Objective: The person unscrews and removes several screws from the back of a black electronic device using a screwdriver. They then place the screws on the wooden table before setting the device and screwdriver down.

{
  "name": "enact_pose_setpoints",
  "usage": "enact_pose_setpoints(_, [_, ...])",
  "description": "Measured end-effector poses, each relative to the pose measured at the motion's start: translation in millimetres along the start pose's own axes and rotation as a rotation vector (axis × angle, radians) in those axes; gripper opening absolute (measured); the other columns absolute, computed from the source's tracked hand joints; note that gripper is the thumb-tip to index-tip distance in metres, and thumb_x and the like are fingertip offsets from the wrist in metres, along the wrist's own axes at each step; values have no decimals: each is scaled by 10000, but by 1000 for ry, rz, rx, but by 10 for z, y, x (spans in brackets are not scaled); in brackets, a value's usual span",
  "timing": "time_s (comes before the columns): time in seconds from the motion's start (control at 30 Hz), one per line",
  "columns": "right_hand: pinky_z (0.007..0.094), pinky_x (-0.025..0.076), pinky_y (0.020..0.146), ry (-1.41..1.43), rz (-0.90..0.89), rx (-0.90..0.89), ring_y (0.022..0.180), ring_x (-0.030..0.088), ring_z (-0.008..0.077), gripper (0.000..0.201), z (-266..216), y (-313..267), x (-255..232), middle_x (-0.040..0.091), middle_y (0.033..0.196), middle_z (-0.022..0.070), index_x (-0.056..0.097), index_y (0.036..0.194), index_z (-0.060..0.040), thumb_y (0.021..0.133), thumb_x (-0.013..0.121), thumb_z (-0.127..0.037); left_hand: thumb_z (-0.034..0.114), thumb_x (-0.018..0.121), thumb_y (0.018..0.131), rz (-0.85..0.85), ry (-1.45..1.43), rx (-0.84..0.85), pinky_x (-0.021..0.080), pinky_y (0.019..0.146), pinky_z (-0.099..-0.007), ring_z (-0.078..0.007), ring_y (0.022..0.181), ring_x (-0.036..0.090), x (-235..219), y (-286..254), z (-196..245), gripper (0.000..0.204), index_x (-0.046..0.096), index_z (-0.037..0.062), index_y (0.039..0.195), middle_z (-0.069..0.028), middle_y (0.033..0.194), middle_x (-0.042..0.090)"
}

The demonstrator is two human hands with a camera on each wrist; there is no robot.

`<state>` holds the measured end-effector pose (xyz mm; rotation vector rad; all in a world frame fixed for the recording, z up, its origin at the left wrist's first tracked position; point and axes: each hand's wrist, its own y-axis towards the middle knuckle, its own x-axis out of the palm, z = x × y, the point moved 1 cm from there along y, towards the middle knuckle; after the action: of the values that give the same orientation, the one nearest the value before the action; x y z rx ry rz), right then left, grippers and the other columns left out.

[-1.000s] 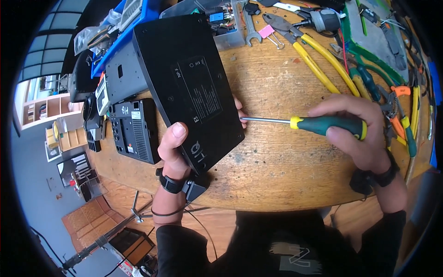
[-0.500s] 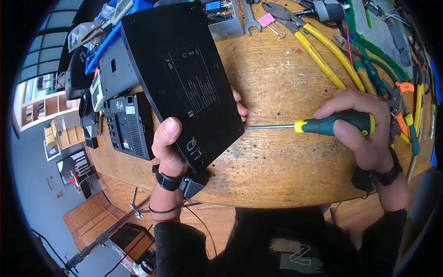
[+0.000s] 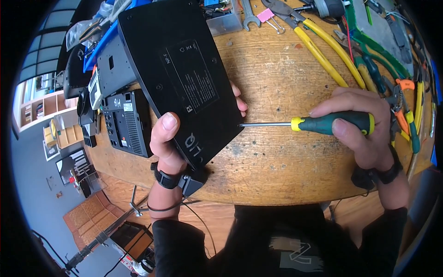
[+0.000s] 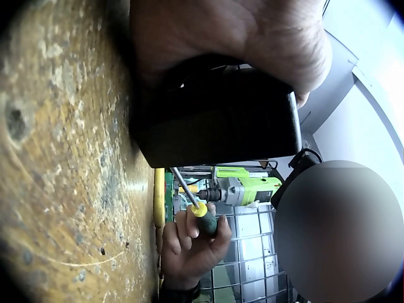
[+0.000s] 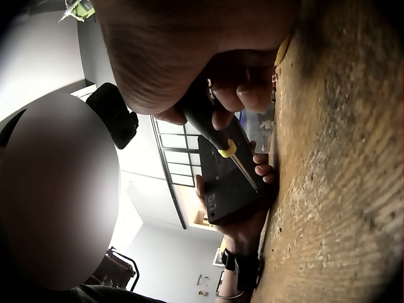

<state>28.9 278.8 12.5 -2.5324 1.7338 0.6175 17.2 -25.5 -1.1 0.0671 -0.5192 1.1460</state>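
A flat black panel (image 3: 177, 87) with a printed label and white letters stands tilted over the wooden bench. My left hand (image 3: 167, 141) grips its lower end, thumb on the labelled face and fingertips showing past the right edge. In my right hand (image 3: 357, 122) is a screwdriver (image 3: 330, 123) with a green and yellow handle, held level. Its tip meets the panel near the lower right corner, where a small screw hole sits. The right wrist view shows the shaft against the panel's corner (image 5: 237, 196). From the left wrist, the panel's dark edge (image 4: 221, 139) hides the tip.
Left of the panel lies a black device (image 3: 127, 122) with vents and knobs. Yellow-handled cutters (image 3: 323, 55), a wrench (image 3: 249, 16) and a pink binder clip (image 3: 266, 15) lie at the back. More hand tools (image 3: 406, 115) crowd the right side. A clear bin (image 3: 224, 23) stands behind.
The screwdriver tip has moved from the panel's right edge, by the left fingertips, onto its face near the lower corner. The panel has shifted slightly left and up in view.
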Motion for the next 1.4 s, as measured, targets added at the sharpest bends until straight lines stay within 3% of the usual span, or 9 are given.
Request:
enact_pose_setpoints(0.47, [306, 481, 630, -7, 0, -42, 643, 640, 175, 342, 14, -3, 24, 700, 742, 113, 752, 999, -8, 896, 618, -305, 734, 595, 814, 12, 5, 24, 531, 983, -502, -393, 1125, 647, 16, 6, -4, 1087, 380, -84, 1498, -278, 1300, 584])
enact_pose_setpoints(0.6, [256, 537, 641, 59, -50, -31, 707, 724, 140, 182, -37, 38, -39, 773, 858, 107, 782, 1027, -22, 904, 674, -103, 703, 608, 819, 12, 63, 25, 543, 971, -490, -396, 1108, 662, 31, 11, 24, 1056, 390, -82, 1491, -284, 1290, 598])
enact_pose_setpoints(0.7, [248, 526, 628, 185, 15, 64, 685, 717, 133, 165, -67, 3, 35, 767, 842, 100, 780, 1023, -25, 900, 679, -68, 676, 618, 817, 51, 48, 21, 546, 970, -488, -396, 1103, 670, 72, 12, 28, 1033, 399, -80, 1487, -288, 1288, 606])
enact_pose_setpoints(0.8, [257, 523, 621, 116, -9, 25, 675, 714, 143, 152, -128, -5, 41, 762, 831, 101, 773, 1023, -20, 893, 699, -50, 647, 621, 820, 66, 68, 24, 549, 971, -487, -387, 1101, 675, 104, 6, 31, 1005, 410, -81, 1481, -291, 1292, 611])
enact_pose_setpoints(0.9, [267, 519, 618, 23, -41, -67, 680, 713, 157, 153, -187, 4, 36, 752, 814, 100, 767, 1027, -23, 879, 732, -36, 524, 637, 847, 25, -26, 51, 566, 992, -454, -357, 1131, 683, 73, -7, 20, 882, 468, -106, 1440, -270, 1278, 642])
enact_pose_setpoints(1.03, [299, 542, 682, 22, -90, -42, 743, 728, 223, 245, -292, -9, 48, 763, 857, 134, 765, 1014, -7, 782, 689, 10, 500, 635, 850, 0, -28, 37, 564, 986, -443, -337, 1132, 684, 56, 0, 39, 840, 490, -93, 1427, -255, 1272, 647])
enact_pose_setpoints(1.13, [286, 500, 605, 17, -111, -124, 685, 704, 185, 240, -300, 30, 48, 731, 822, 89, 759, 1075, -36, 840, 764, 11, 487, 637, 845, -8, -48, 33, 564, 968, -432, -321, 1112, 686, 47, 13, 29, 809, 510, -84, 1405, -239, 1252, 652])
enact_pose_setpoints(1.4, [301, 511, 671, -81, -205, -76, 772, 680, 207, 270, -343, -8, -11, 659, 893, 77, 732, 1083, -54, 825, 774, 13, 442, 653, 837, -13, -80, 50, 563, 940, -408, -293, 1079, 689, 25, 36, 42, 758, 527, -76, 1375, -221, 1210, 661])
